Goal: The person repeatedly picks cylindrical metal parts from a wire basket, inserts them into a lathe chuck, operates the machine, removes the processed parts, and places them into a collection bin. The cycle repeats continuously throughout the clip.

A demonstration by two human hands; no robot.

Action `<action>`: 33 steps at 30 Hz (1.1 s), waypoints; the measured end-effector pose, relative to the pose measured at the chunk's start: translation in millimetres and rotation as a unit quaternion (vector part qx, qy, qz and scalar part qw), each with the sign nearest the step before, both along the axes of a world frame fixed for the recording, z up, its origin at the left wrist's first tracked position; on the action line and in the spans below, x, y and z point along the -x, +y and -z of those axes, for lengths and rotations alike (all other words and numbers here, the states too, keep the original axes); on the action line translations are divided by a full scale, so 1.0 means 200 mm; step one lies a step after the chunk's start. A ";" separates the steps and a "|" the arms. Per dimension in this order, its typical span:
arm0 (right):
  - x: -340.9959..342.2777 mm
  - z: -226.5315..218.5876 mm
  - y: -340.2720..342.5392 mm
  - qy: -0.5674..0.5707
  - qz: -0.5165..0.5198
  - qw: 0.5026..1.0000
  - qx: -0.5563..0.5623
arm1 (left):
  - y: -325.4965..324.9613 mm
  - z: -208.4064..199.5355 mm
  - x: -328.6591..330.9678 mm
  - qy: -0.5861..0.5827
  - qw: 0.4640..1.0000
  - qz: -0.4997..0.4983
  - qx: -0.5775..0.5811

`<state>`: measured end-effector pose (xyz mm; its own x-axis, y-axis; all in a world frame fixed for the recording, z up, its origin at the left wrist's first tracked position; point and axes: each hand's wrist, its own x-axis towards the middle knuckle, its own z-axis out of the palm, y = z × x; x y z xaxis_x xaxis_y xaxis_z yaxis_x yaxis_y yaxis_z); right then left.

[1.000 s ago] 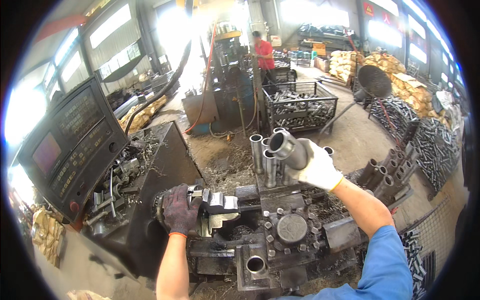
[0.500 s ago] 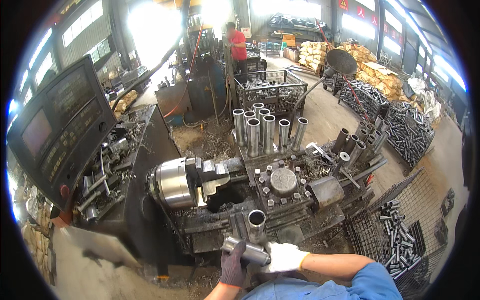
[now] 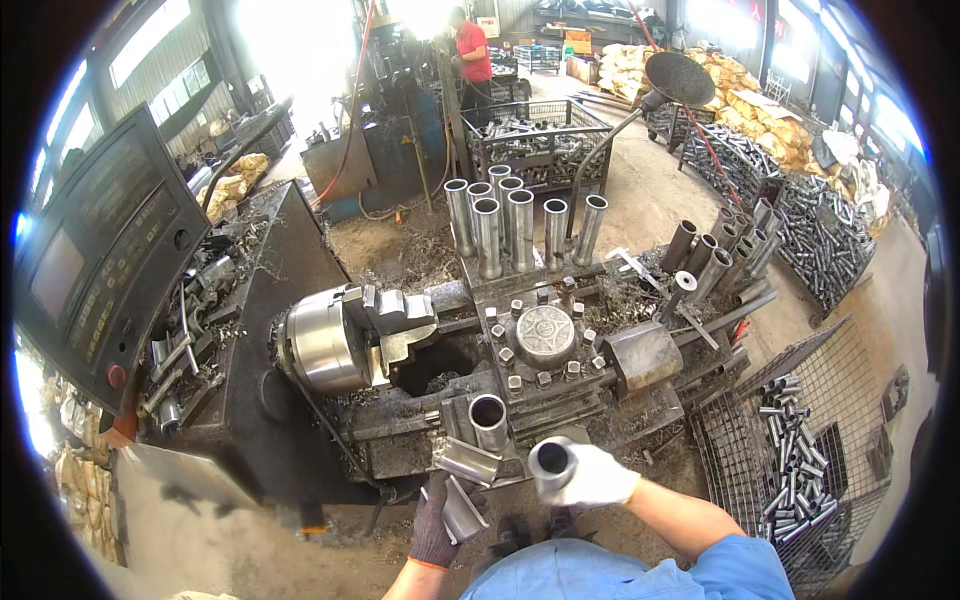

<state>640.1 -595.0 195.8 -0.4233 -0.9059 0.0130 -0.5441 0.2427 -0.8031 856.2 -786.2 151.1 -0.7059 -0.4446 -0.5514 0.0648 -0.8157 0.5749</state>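
My right hand (image 3: 598, 477), in a white glove, is closed around a short steel tube (image 3: 552, 463) whose open end faces up toward me. My left hand (image 3: 436, 531), in a dark glove, grips a second metal tube piece (image 3: 462, 503) low at the front of the lathe. Just above it another short tube (image 3: 468, 461) lies on the machine's front. An upright tube (image 3: 488, 418) stands in front of the tool post (image 3: 545, 336). The lathe chuck (image 3: 330, 340) sits empty to the left.
Several upright steel tubes (image 3: 505, 228) stand behind the tool post, more lean at the right (image 3: 722, 256). A wire basket of short tubes (image 3: 800, 462) is at lower right. The control panel (image 3: 95, 262) is on the left. A person in red (image 3: 470, 52) works far back.
Both hands dropped from the chuck and the raised tube to the lathe's front. Half a second ago they shared one tube; now each holds its own piece, and the view tilted down.
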 end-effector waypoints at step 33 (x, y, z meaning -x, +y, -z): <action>-0.15 -0.15 -0.76 -0.121 -0.016 0.983 -0.139 | -0.48 0.08 0.13 0.177 0.969 -0.170 0.033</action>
<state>669.4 -747.9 226.2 -0.3547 -0.8732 -0.3343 -0.3565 0.4568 -0.8150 830.6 -882.7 135.6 -0.6524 -0.7105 -0.2636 0.5264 -0.6751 0.5169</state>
